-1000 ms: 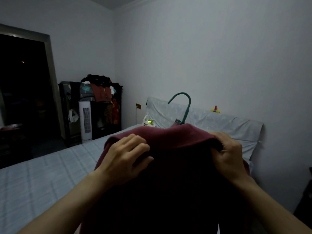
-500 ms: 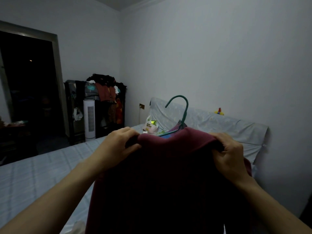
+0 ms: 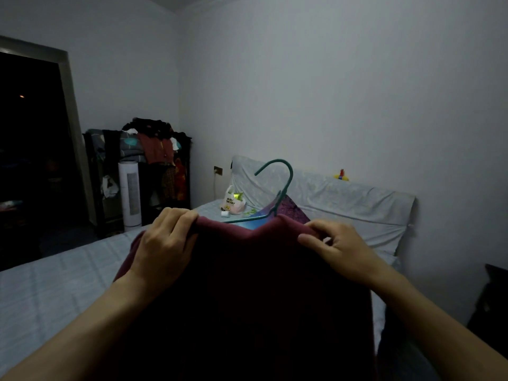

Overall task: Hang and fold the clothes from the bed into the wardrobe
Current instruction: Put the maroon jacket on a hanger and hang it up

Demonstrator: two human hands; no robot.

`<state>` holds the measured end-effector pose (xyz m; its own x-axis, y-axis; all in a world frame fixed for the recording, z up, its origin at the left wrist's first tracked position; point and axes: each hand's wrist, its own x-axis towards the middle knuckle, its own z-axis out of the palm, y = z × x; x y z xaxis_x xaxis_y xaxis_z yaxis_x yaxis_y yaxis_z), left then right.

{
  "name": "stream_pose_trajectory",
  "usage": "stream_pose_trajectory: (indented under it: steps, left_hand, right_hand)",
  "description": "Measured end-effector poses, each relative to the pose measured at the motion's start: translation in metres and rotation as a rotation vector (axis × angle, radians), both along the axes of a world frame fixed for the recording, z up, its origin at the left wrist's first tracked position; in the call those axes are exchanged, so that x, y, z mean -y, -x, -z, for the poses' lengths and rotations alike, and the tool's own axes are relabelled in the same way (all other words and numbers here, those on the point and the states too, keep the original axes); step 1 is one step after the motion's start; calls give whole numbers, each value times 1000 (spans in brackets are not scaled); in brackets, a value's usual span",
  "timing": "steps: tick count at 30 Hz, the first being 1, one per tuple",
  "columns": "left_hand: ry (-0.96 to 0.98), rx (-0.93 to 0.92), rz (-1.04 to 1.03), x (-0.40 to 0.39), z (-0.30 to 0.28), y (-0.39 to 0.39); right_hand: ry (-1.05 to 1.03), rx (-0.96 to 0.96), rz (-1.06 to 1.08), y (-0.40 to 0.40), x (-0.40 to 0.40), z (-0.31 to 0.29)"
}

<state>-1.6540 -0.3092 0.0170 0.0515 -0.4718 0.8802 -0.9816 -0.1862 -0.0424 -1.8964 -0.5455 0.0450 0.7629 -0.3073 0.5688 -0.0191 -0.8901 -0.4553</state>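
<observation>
Two hands hold a dark red garment [image 3: 247, 284] up in front of the camera, above the bed [image 3: 55, 284]. At the garment's top edge the left hand [image 3: 165, 243] has its fingers curled over the cloth, gripping the left shoulder. At the same edge the right hand [image 3: 338, 248] pinches the right shoulder between thumb and bent fingers. Rising from the middle of that edge is the hook of a green hanger [image 3: 277, 182], its left arm showing just above the cloth; the rest of it is hidden inside the garment.

Beyond the garment, on the bed, lie a white plastic bag [image 3: 232, 202] and a small white object [image 3: 225, 213], with a pillow [image 3: 357, 204] against the wall behind them. Farther back, left of the garment, a white tower fan [image 3: 129, 193] stands before a dark open wardrobe [image 3: 148, 166] heaped with clothes.
</observation>
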Motion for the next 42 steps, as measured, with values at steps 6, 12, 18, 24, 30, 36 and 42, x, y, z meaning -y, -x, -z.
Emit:
stream_pose_trajectory:
  steps: [6, 12, 18, 24, 30, 36, 42]
  left_hand:
    - [-30, -27, -2, -18, 1, 8]
    - [-178, -119, -26, -40, -5, -1]
    - [-242, -231, -67, -36, -3, 0]
    - [-275, -222, -61, 5, -22, 16]
    - [-301, -109, -28, 97, -56, 53]
    - [-301, -194, -190, 95, -53, 60]
    - [-204, -213, -485, 9, -50, 91]
  right_hand:
    - [57, 138, 46, -8, -9, 29]
    - [46, 341, 89, -8, -15, 29]
    - [86, 352, 54, -5, 4, 25]
    - [90, 380, -120, -23, 49, 20]
    - [-13, 395, -287, -56, 93, 21]
    - [-43, 377, -429, -96, 107, 26]
    - [79, 216, -648, -137, 68, 8]
